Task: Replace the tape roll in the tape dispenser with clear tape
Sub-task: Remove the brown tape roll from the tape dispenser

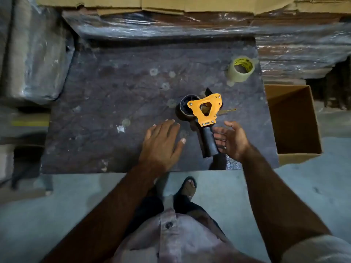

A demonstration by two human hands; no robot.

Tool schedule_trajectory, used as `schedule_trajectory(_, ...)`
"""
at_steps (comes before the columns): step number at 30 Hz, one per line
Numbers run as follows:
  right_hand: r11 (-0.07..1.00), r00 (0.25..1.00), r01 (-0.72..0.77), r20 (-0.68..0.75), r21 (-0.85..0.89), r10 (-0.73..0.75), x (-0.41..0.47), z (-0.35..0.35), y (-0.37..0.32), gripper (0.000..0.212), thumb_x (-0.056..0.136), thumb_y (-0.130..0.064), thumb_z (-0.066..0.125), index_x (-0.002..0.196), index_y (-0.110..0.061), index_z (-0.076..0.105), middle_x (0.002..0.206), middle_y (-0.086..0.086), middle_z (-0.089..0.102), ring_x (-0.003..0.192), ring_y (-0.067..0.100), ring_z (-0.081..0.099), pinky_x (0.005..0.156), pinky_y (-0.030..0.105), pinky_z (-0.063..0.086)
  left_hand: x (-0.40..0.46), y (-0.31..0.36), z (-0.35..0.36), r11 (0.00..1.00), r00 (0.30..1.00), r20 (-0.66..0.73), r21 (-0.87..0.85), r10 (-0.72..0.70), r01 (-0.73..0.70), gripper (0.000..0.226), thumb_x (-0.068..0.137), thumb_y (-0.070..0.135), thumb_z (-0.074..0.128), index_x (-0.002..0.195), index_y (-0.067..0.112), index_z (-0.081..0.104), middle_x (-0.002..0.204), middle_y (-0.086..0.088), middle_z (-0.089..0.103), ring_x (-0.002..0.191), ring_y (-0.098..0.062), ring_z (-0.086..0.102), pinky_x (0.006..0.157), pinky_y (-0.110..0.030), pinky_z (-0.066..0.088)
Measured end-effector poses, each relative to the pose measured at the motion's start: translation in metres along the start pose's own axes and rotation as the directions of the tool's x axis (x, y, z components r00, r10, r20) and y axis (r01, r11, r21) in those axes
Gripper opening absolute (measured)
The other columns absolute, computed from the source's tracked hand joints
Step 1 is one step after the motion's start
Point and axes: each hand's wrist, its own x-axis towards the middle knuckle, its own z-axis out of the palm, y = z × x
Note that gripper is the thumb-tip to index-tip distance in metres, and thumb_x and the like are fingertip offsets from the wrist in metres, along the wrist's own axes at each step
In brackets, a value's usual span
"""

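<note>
An orange tape dispenser (204, 109) with a black handle (209, 142) lies flat on the dark table (114, 111); a dark roll hub sits at its left side. A roll of clear tape (240, 69) with a yellow-printed core stands at the table's far right. My right hand (230, 140) is open just right of the handle, fingers touching or nearly touching it. Left of the handle my left hand (163, 143) hovers palm down, fingers spread, holding nothing.
An open cardboard box (293, 120) stands on the floor right of the table. Plastic-wrapped bundles (171, 27) lie behind and to the left. Flattened cardboard runs along the top. My sandalled foot (188, 186) is under the table's front edge.
</note>
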Motion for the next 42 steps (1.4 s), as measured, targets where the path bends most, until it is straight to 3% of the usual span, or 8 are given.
schedule_trajectory(3, 0.999, 0.997, -0.016, 0.078, -0.048, 0.020, 0.005, 0.012, -0.005, 0.024, 0.081, -0.035, 0.050, 0.090, -0.018, 0.064, 0.069, -0.003, 0.057, 0.070, 0.018, 0.047, 0.066, 0.032, 0.040, -0.003, 0.008, 0.007, 1.000, 0.999, -0.033, 0.011, 0.003, -0.002, 0.050, 0.101, 0.041, 0.048, 0.138, 0.010, 0.057, 0.145, -0.010, 0.057, 0.134, -0.024, 0.053, 0.111, -0.047, 0.038)
schedule_trajectory(7, 0.998, 0.990, -0.061, 0.124, -0.012, 0.062, 0.016, 0.029, -0.002, 0.036, 0.087, -0.021, 0.049, 0.114, -0.004, 0.065, 0.092, 0.015, 0.069, 0.084, 0.030, 0.063, 0.090, 0.041, 0.051, -0.008, 0.016, 0.012, 0.999, 0.994, -0.108, 0.018, -0.027, 0.029, 0.052, 0.099, 0.036, 0.054, 0.141, 0.006, 0.056, 0.147, -0.012, 0.056, 0.134, -0.027, 0.055, 0.109, -0.049, 0.040)
schedule_trajectory(18, 0.996, 0.956, -0.029, 0.294, 0.086, 0.002, -0.012, 0.064, -0.009, 0.031, 0.080, -0.036, 0.058, 0.092, -0.009, 0.065, 0.077, 0.005, 0.062, 0.065, 0.021, 0.060, 0.064, 0.033, 0.049, 0.007, 0.002, -0.004, 0.990, 0.987, -0.145, 0.119, -0.063, 0.081, 0.065, 0.103, 0.046, 0.040, 0.158, 0.013, 0.031, 0.168, -0.007, 0.026, 0.152, -0.023, 0.032, 0.116, -0.054, 0.032)
schedule_trajectory(29, 0.955, 0.821, 0.000, 0.545, 0.297, -0.169, -0.083, 0.103, -0.044, 0.032, 0.082, -0.045, 0.051, 0.080, -0.013, 0.057, 0.060, -0.004, 0.043, 0.043, 0.010, 0.041, 0.044, 0.023, 0.033, 0.041, -0.030, -0.071, 0.984, 0.963, -0.271, 0.173, 0.009, 0.039, 0.067, 0.103, 0.049, 0.033, 0.161, 0.015, 0.023, 0.170, -0.004, 0.019, 0.156, -0.020, 0.021, 0.120, -0.054, 0.025)
schedule_trajectory(33, 0.948, 0.660, -0.067, 0.726, 0.310, -0.191, -0.099, 0.118, -0.044, 0.038, 0.089, -0.050, 0.046, 0.079, -0.013, 0.043, 0.051, -0.002, 0.037, 0.031, 0.011, 0.033, 0.036, 0.021, 0.028, 0.055, -0.041, -0.097, 0.990, 0.942, -0.319, -0.061, 0.105, -0.131, 0.080, 0.100, 0.060, 0.035, 0.162, 0.015, 0.013, 0.172, -0.003, 0.011, 0.159, -0.018, 0.008, 0.127, -0.043, 0.015)
schedule_trajectory(35, 0.937, 0.542, -0.137, 0.816, 0.320, -0.200, -0.105, 0.125, -0.040, 0.041, 0.090, -0.054, 0.042, 0.080, -0.014, 0.038, 0.051, -0.002, 0.033, 0.031, 0.012, 0.029, 0.036, 0.021, 0.027, 0.065, -0.045, -0.116, 0.883, 0.975, -0.221, -0.455, 0.010, -0.112, 0.090, 0.093, 0.075, 0.035, 0.163, 0.027, 0.006, 0.172, 0.007, 0.002, 0.158, -0.008, 0.000, 0.126, -0.035, 0.008)
schedule_trajectory(37, 0.939, 0.449, -0.165, 0.871, 0.300, -0.200, -0.111, 0.131, -0.036, 0.041, 0.088, -0.055, 0.042, 0.080, -0.015, 0.035, 0.052, -0.001, 0.035, 0.031, 0.011, 0.029, 0.037, 0.022, 0.031, 0.072, -0.047, -0.140, 0.566, 0.994, -0.052, -0.824, -0.094, 0.010, 0.098, 0.078, 0.090, 0.038, 0.159, 0.043, 0.008, 0.170, 0.017, 0.006, 0.153, 0.000, 0.007, 0.122, -0.035, 0.011)
schedule_trajectory(42, 0.960, 0.315, -0.131, 0.929, 0.246, -0.195, -0.125, 0.152, -0.025, 0.042, 0.085, -0.056, 0.046, 0.080, -0.017, 0.031, 0.052, -0.001, 0.040, 0.029, 0.010, 0.028, 0.037, 0.022, 0.037, 0.081, -0.071, -0.164, 0.083, 0.975, 0.218, -0.972, -0.048, 0.222, 0.079, 0.082, 0.083, 0.040, 0.146, 0.037, 0.050, 0.154, 0.000, 0.050, 0.137, -0.022, 0.051, 0.111, -0.056, 0.039)
